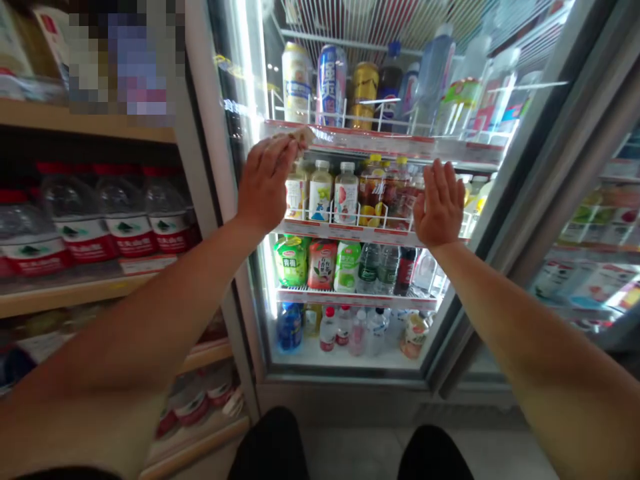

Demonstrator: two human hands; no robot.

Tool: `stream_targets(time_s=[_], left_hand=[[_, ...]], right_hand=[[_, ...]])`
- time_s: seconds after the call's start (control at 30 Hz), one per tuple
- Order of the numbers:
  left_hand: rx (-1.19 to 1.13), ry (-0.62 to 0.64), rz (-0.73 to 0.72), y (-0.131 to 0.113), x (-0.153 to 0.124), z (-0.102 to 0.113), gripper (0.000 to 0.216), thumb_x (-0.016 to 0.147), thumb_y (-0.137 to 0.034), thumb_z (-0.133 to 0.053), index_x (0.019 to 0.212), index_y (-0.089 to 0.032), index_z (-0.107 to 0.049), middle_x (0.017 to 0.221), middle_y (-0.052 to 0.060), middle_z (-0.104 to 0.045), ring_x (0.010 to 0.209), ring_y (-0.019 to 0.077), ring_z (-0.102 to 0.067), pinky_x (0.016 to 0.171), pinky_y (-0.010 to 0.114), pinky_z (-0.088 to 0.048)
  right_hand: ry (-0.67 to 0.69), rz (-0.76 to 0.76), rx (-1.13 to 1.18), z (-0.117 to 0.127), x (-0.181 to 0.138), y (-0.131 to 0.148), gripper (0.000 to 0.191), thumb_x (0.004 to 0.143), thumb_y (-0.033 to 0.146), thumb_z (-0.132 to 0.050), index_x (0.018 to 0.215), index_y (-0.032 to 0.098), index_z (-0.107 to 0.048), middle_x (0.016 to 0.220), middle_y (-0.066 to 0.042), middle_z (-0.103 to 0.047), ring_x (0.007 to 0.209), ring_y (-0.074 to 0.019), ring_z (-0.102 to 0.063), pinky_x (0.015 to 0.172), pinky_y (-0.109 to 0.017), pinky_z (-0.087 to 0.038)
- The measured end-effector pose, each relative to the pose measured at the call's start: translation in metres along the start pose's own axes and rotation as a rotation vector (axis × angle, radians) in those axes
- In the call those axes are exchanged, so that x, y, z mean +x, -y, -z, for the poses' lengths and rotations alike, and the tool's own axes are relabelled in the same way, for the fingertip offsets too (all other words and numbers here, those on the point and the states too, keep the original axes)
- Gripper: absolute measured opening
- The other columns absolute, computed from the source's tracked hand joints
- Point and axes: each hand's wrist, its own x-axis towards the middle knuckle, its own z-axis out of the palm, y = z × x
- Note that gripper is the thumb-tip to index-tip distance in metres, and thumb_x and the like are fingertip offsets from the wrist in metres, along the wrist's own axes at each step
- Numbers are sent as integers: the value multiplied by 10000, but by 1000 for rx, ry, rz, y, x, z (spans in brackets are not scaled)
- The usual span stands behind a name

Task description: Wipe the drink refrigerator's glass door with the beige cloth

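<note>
A drinks fridge stands in front of me, and its glass door shows a metal frame around lit shelves. My left hand is raised at the left part of the glass, closed on a small beige cloth that sticks out beyond the fingertips. On the right side, my right hand is open, palm toward the glass with fingers stretched up; it appears to rest on the pane. Behind the glass between both hands are white-capped bottles and dark tea-coloured bottles.
Tall cans and large bottles fill the upper fridge shelf. Pouches and small bottles stand lower down. At left, an open shelf holds red-capped water bottles. Another fridge section is at right. My knees show below.
</note>
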Motion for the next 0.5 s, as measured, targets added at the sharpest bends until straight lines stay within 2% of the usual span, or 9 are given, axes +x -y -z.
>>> stream_targets(time_s=[0.1,0.2,0.3,0.37,0.43,0.5], left_hand=[[9,48,-89,-20,-11,-9,494,1060,-163,-336,1538,-211,-451,1571,79,-493,1502,283,-385,1260,511,-346],[28,126,-205,-26,-11,-10,492,1058,-153,-359,1535,-234,-449,1569,55,-503,1492,254,-399,1243,476,-382],[64,88,-152,-23,6,-7,501,1055,-147,-357,1537,-263,-435,1567,23,-509,1475,239,-415,1236,494,-383],[95,32,-88,-26,14,-9,489,1058,-153,-364,1530,-245,-452,1560,45,-517,1469,256,-425,1231,514,-379],[104,-2,-69,-35,13,-14,481,1058,-143,-369,1525,-204,-467,1551,89,-523,1470,272,-428,1223,514,-389],[71,12,-124,-47,6,-19,484,1049,-126,-383,1518,-198,-479,1530,101,-544,1474,270,-427,1213,502,-411]], right_hand=[[13,-7,2,0,0,0,623,988,288,-336,1606,217,-364,1642,-103,-432,1575,-291,-282,1255,-579,-261],[17,-2,5,1,1,1,621,992,289,-327,1608,213,-362,1642,-103,-432,1576,-289,-278,1260,-577,-251],[20,-6,16,2,1,1,621,995,290,-323,1610,202,-357,1647,-110,-423,1578,-294,-273,1263,-575,-247],[29,-16,24,2,0,1,629,993,282,-324,1619,219,-337,1654,-101,-411,1581,-299,-265,1261,-587,-242],[40,-17,30,2,0,1,643,991,273,-327,1632,240,-305,1666,-87,-394,1585,-303,-251,1259,-598,-242],[49,-11,26,2,0,1,654,989,270,-329,1641,253,-279,1673,-74,-380,1587,-305,-243,1257,-601,-247]])
